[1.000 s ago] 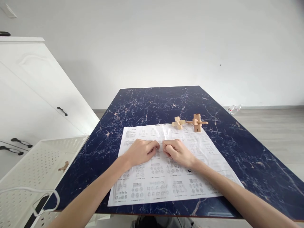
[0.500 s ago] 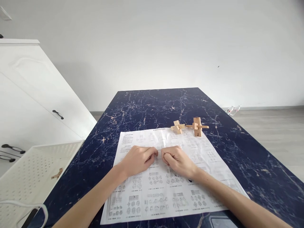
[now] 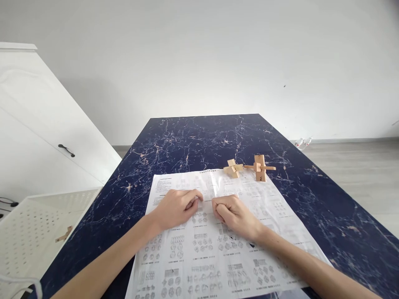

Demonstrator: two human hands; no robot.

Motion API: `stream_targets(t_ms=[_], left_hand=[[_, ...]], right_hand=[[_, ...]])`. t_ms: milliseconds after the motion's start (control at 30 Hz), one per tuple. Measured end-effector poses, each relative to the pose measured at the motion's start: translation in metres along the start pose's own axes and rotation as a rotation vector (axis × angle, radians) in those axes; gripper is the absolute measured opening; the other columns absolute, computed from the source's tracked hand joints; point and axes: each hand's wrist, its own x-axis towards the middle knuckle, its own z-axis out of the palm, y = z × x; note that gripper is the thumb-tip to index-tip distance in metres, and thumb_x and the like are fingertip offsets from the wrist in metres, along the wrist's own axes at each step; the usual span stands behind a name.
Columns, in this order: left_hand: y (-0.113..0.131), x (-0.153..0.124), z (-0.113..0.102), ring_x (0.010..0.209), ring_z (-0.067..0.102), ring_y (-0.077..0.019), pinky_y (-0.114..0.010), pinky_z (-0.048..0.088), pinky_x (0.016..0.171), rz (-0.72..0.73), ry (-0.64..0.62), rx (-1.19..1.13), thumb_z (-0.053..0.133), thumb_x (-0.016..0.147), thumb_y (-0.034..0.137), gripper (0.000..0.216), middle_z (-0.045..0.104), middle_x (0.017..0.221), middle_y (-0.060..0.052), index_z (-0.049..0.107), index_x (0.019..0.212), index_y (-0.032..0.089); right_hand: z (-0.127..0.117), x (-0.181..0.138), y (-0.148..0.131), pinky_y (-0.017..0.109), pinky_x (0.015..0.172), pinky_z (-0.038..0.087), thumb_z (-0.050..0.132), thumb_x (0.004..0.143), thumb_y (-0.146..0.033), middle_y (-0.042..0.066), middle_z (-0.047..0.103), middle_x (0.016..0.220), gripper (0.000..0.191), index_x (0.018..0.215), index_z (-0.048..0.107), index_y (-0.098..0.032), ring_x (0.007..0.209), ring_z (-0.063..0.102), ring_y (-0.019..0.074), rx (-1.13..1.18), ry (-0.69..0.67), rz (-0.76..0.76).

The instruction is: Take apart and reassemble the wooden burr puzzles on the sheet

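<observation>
A large printed instruction sheet (image 3: 199, 232), covered in small drawings of assembled shapes, lies on the dark blue marbled table (image 3: 193, 141). My left hand (image 3: 179, 208) rests on its middle with fingers loosely curled and nothing visible in them. To its right, my right hand (image 3: 233, 214) is closed in a fist on the paper, with a small gap between the two. Beyond the fist, at the sheet's top right, sit two wooden interlocking puzzles: a paler burr puzzle (image 3: 233, 168) and a darker cross-shaped one (image 3: 259, 167). Neither hand touches them.
On the left stands a white perforated basket (image 3: 28, 232) holding a wooden piece (image 3: 64, 234), with a white cable (image 3: 21, 282) near it. Behind is a white cabinet (image 3: 40, 120). Clear plastic items (image 3: 303, 143) lie on the floor beyond the table's right edge.
My left hand has shifted slightly left, widening the gap to my right fist. The view has tilted and moved a little; the puzzles and sheet stay in place on the table.
</observation>
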Motion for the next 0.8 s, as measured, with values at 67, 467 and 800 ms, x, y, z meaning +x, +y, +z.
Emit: stream_targets(t_ms=[67,467,800], left_hand=[[-0.014,0.004,-0.009,0.053,0.054,-0.0124,-0.025,0.037,0.058,-0.050,0.004,0.019,0.049,0.104,0.021,0.023,0.061,0.063,0.006,0.071,0.107,0.021],[-0.053,0.008,-0.032,0.053,0.051,-0.0133,-0.026,0.036,0.059,-0.275,0.056,0.033,0.047,0.103,0.031,0.027,0.047,0.059,0.007,0.072,0.103,0.020],[-0.043,-0.002,-0.032,0.063,0.060,-0.0160,-0.029,0.044,0.068,-0.335,0.071,0.038,0.047,0.103,0.032,0.029,0.054,0.066,0.006,0.073,0.111,0.023]], right_hand=[[0.001,0.000,0.001,0.030,0.055,0.029,0.040,0.087,-0.021,-0.003,0.038,0.058,0.026,0.062,0.036,-0.025,0.056,0.034,0.0142,-0.011,0.000,0.004],[-0.003,0.002,0.006,0.029,0.053,0.028,0.040,0.087,-0.023,-0.003,0.041,0.059,0.025,0.062,0.039,-0.025,0.056,0.033,0.0137,0.056,-0.074,0.054],[-0.018,-0.013,0.010,0.031,0.058,0.030,0.040,0.086,-0.022,-0.002,0.047,0.061,0.024,0.063,0.044,-0.024,0.058,0.038,0.0142,0.093,-0.086,0.060]])
